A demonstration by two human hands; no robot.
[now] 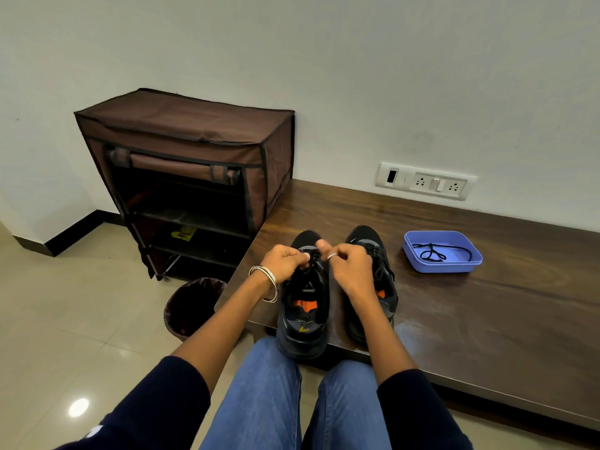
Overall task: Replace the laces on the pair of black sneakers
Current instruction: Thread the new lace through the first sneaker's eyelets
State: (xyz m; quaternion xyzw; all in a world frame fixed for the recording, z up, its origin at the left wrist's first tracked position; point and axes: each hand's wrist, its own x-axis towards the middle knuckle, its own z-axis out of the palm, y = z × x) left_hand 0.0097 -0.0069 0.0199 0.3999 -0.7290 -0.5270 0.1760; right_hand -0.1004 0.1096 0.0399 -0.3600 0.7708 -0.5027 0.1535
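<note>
Brown fabric covers the shoe rack standing on the floor at the far left, its front flap rolled up, and a lined bin sits just in front of it beside the dark wooden bench. Next along, the left hand pinches a black lace over the upper eyelets of the left sneaker, whose heel juts over the bench edge toward the person's knees. The right hand pinches the same lace from the other side, thumbs nearly meeting, so I'd say this shoe is being threaded or tightened near the top. The right sneaker stands just beside it, apparently laced already. Further right, a blue tray holds a loose black lace. The next move likely calls for pulling both ends even and snug before tying.
</note>
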